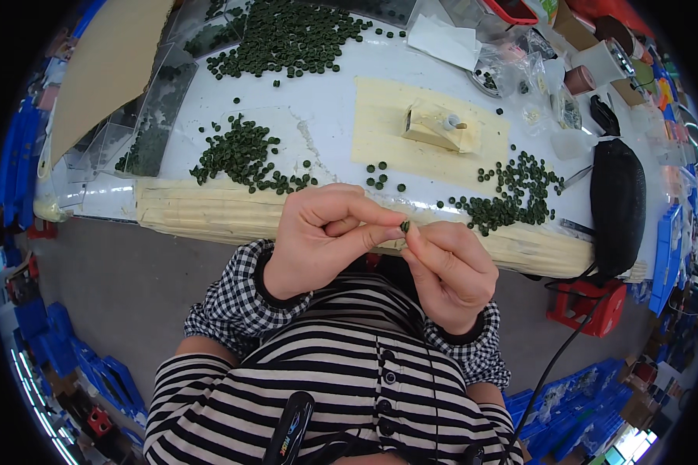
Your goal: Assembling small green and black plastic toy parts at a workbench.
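In front of my chest, above the table's near edge, a small dark green round piece [405, 226] sits between my fingertips. My left hand [318, 236] pinches it between thumb and forefinger. The fingertips of my right hand [454, 271] are closed against its other side and partly hide it. Just beyond my hands several loose green pieces [378, 176] lie on the white table. One heap of such pieces [236, 151] is to the left, and a scattered heap [512, 198] is to the right.
A larger heap of green pieces [291, 35] spreads at the back. A cream block with a small peg [436, 128] stands on a yellowish sheet [372, 108]. Clear bins [163, 108] and cardboard [105, 66] flank the left; a black pouch [618, 201] lies right. Padding [202, 208] covers the near edge.
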`<state>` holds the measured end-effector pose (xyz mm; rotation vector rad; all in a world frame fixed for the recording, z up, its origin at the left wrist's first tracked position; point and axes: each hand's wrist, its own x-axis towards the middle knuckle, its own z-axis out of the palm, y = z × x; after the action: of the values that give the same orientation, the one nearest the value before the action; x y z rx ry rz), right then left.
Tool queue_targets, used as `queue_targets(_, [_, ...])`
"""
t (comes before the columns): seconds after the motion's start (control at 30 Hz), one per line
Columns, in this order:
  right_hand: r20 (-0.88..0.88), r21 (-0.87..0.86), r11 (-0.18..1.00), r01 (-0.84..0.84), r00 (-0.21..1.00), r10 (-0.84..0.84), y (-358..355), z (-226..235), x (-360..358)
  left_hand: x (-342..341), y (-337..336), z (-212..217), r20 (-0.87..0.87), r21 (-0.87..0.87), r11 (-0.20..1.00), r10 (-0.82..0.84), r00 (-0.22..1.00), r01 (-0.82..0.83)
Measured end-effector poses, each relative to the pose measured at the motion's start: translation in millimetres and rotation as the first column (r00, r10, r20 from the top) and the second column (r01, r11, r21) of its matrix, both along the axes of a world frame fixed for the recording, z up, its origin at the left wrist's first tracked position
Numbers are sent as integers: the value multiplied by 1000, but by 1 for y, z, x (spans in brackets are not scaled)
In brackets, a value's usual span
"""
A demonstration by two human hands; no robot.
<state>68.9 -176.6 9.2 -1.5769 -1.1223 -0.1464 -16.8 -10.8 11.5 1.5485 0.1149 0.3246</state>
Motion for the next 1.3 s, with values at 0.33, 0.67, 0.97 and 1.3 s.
queue_targets(0.33, [-38, 3, 1000, -14, 999, 14, -1, -2, 0, 1, 1, -2, 73, 111, 994, 2, 997, -10])
queue_targets(0.67, [-7, -47, 998, 31, 999, -32, -6, 1, 9, 9, 0, 6, 2, 177, 984, 11, 1000, -11])
queue_targets(0.97, [220, -302, 868, 394, 915, -338, -30, -7, 35, 35, -6, -2, 115, 851, 514, 24, 993, -111])
queue_targets(1.3, [380, -377, 820, 431, 879, -287, -21, -15, 30, 38, 0, 13, 4, 616, 784, 100, 995, -82])
